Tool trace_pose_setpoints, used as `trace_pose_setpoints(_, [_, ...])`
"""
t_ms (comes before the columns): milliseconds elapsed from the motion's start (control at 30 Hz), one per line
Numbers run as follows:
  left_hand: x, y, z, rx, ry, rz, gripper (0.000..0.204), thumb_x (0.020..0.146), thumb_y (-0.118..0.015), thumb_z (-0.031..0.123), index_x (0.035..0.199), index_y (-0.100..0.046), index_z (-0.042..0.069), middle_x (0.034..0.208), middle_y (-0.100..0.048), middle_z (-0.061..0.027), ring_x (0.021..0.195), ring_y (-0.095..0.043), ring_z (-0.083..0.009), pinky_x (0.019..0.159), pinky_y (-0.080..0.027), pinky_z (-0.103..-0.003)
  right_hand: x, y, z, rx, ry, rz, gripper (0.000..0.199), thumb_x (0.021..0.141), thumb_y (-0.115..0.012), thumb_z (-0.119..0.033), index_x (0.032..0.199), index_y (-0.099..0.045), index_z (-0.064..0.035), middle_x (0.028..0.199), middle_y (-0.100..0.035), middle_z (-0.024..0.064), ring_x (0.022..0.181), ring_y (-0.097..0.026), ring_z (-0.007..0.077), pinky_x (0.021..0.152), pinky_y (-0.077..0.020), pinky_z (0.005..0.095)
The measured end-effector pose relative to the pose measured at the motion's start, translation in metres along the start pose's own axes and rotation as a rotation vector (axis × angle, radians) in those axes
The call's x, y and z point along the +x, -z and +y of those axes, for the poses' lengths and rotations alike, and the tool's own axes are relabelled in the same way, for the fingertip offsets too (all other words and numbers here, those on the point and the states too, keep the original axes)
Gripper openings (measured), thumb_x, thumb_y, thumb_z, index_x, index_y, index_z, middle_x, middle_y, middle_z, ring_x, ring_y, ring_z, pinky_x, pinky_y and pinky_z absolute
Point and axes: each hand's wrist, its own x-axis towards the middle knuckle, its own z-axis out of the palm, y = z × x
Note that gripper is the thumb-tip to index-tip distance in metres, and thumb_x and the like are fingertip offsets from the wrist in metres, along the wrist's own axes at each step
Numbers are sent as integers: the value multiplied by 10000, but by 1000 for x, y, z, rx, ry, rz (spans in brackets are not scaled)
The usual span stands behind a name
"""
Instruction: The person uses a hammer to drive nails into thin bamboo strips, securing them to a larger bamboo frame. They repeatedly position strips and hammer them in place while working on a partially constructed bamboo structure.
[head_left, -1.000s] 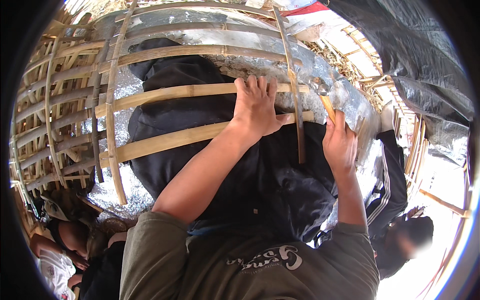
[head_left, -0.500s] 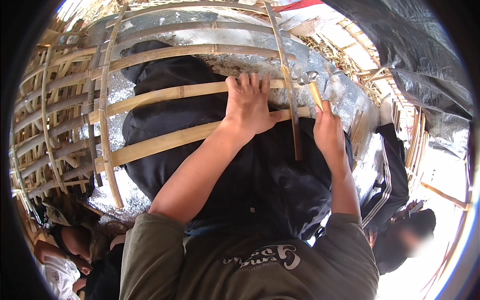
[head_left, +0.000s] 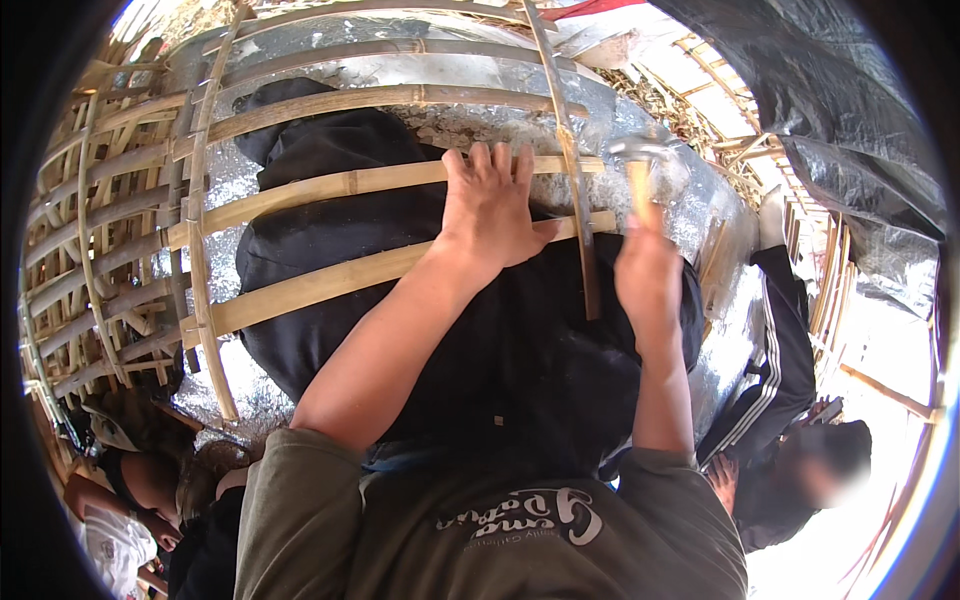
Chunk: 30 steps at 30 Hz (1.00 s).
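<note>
From my head camera, my left hand [head_left: 490,205] lies flat with fingers spread on a bamboo slat [head_left: 330,188], palm down over the next slat [head_left: 330,282] below it, pressing rather than gripping. My right hand [head_left: 648,275] is clenched around the wooden handle of a hammer [head_left: 640,165], whose metal head stands just above my fist and just right of the thin upright bamboo strip [head_left: 572,170] (that strip runs between my two hands). The slats belong to a curved bamboo frame [head_left: 130,230] laid over silver foil sheeting [head_left: 440,75], with a black cloth bundle [head_left: 330,235] behind them. A person in dark clothes [head_left: 800,470] crouches at lower right, another [head_left: 120,480] at lower left.
</note>
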Motion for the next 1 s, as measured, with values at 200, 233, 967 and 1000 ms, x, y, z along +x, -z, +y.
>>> trace_pose_setpoints(200, [-4, 1, 1, 6, 6, 1, 910, 837, -566, 707, 1458, -474, 48, 1154, -583, -128, 1107, -524, -286, 907, -350, -492, -4, 15, -9, 202, -152, 105, 172, 1033, -476, -174, 1078, -494, -9, 766, -638, 312, 778, -632, 520, 650, -485, 608])
trace_pose_setpoints(233, [-2, 1, 2, 1, 3, -1, 911, 838, -565, 707, 1460, -472, 48, 1156, -583, -127, 1107, -523, -286, 914, -349, -491, -5, 10, -5, 149, -125, 36, 164, 1033, -481, -166, 1078, -494, -9, 762, -633, 312, 770, -632, 516, 638, -476, 597])
trace_pose_setpoints(967, [5, 12, 5, 22, -6, -146, 928, 874, -498, 727, 1525, -387, 75, 1319, -528, -176, 1211, -480, -318, 984, -319, -533, 1, -8, 0, 238, -199, -100, 135, 1023, -495, -141, 1065, -488, -13, 802, -644, 318, 829, -643, 503, 654, -481, 584])
trace_pose_setpoints(1000, [5, 10, 4, 33, -3, -126, 928, 874, -498, 727, 1527, -386, 76, 1315, -528, -177, 1212, -480, -319, 987, -317, -536, -1, 6, -9, 301, -225, -59, 127, 1030, -483, -129, 1056, -495, -6, 780, -638, 314, 813, -640, 503, 626, -458, 575])
